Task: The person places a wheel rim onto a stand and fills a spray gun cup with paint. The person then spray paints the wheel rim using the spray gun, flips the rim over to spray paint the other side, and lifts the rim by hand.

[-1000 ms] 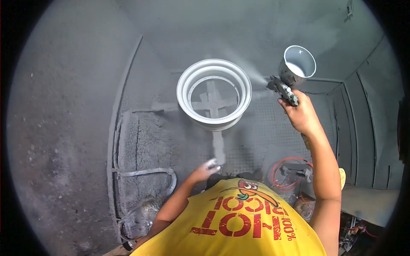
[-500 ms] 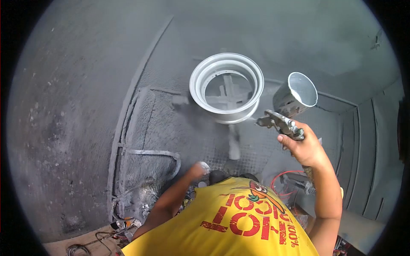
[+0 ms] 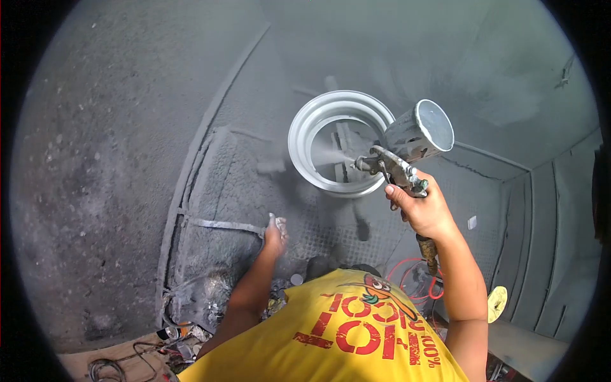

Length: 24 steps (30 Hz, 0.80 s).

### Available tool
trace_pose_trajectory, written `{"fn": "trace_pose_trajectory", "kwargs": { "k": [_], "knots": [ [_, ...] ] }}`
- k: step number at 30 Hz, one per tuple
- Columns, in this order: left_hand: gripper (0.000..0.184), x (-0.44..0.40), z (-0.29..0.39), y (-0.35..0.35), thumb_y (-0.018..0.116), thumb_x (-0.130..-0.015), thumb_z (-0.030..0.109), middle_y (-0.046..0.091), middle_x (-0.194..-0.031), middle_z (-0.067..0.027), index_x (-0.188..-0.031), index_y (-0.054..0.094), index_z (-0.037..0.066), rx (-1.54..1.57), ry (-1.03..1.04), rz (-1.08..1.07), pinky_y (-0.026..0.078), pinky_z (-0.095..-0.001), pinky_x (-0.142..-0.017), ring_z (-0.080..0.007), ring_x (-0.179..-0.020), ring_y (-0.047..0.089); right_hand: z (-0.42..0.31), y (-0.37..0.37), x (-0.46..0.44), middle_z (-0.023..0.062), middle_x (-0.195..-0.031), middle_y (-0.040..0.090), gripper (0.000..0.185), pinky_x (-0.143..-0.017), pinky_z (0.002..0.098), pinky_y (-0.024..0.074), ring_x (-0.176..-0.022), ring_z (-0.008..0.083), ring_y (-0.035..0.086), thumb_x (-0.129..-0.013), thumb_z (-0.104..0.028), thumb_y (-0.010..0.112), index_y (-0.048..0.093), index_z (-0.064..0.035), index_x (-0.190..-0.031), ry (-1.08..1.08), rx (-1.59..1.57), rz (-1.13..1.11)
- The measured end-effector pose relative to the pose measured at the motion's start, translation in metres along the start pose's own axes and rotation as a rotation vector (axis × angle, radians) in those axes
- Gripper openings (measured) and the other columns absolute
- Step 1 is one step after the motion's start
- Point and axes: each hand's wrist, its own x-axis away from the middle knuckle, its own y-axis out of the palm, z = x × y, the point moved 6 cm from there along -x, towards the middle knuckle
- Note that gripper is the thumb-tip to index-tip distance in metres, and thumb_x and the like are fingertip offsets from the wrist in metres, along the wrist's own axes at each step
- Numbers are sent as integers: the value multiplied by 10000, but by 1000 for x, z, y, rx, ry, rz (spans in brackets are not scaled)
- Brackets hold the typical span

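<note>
My right hand (image 3: 425, 207) is wrapped round the handle of a spray gun (image 3: 396, 167), which points left across the wheel rim. On top of the gun sits a tilted metal paint cup (image 3: 417, 135) with grey stains. Pale mist (image 3: 331, 156) leaves the nozzle over the rim's opening. The silvery wheel rim (image 3: 299, 146) rests on a cross-shaped stand (image 3: 347, 143), seen partly through its middle. My left hand (image 3: 275, 235) is curled near a grey bar (image 3: 232, 225) at the lower left. Its fingers look whitish, and what they hold is unclear.
Grey, paint-coated walls (image 3: 95, 159) surround the stand. A red hose (image 3: 404, 264) loops by my right side. Several bits of litter lie at the lower left, near a black cable (image 3: 105, 366). A yellow round thing (image 3: 498, 304) shows beside my right arm.
My right hand and the spray gun have moved left, bringing the nozzle over the rim, and mist now shows clearly. My left hand has moved left and forward.
</note>
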Motion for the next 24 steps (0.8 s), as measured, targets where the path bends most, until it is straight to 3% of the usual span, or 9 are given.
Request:
{"fn": "trace_pose_trajectory", "kwargs": {
  "k": [2,4,5,7,9,14,16,23,24],
  "knots": [
    [555,9,10,26,419,-999,617,574,-753,-24,-1021,606,95,255,-5,-87,415,-319,-577,-144,-662,528,3,-3,0,-10,-699,598,152,-574,275,454,-628,84,548,-932,-151,705,638,-21,-973,-10,2,47],
    [648,14,11,40,388,-970,690,580,-977,-62,-1210,522,103,661,-108,57,469,-339,-623,-171,-750,552,7,-9,-2,-22,-681,587,149,-568,270,442,-613,83,533,-933,-154,703,631,-24,-939,-69,-60,132],
    [648,12,6,44,388,-970,690,580,-977,-62,-1210,522,103,653,-114,49,469,-339,-623,-171,-750,552,11,-11,-2,-22,-681,587,149,-568,270,442,-613,83,533,-933,-154,703,631,-24,-939,-67,-60,144],
    [709,20,-30,59,341,-957,728,546,-1093,-84,-1272,487,110,659,-435,-2,505,-357,-679,-201,-824,560,22,-21,0,-2,-650,577,164,-576,290,445,-602,107,531,-926,-155,706,633,-8,-932,-26,-76,209],
    [737,52,-80,100,318,-942,758,559,-1044,-90,-1239,513,113,397,-562,-113,503,-359,-667,-215,-815,565,41,-42,6,12,-636,570,173,-583,306,451,-598,122,537,-919,-156,710,635,0,-929,-76,24,313],
    [670,77,-128,174,382,-928,751,567,-921,-69,-1125,548,132,323,-681,-249,493,-355,-640,-204,-761,571,80,-89,35,93,-730,604,215,-604,331,490,-628,153,573,-918,-171,706,645,31,-962,-58,171,481],
    [646,81,-141,195,408,-924,742,568,-901,-54,-1115,544,141,299,-673,-256,490,-351,-656,-194,-727,568,99,-102,57,76,-804,630,238,-598,312,522,-685,131,587,-935,-185,692,651,28,-1031,-53,0,492],
    [698,77,-153,204,420,-918,744,549,-943,-109,-1204,478,110,250,-605,-232,483,-349,-645,-223,-733,545,198,-100,147,44,-1122,645,534,-666,267,556,-981,100,587,-954,-151,653,458,-69,-1445,135,-511,155],
    [698,76,-149,198,420,-918,744,549,-943,-109,-1204,478,110,225,-605,-225,483,-349,-645,-223,-733,545,204,-94,158,43,-1105,651,509,-657,264,556,-941,98,598,-955,-161,652,479,-60,-1423,148,-536,109]
  ]
}}
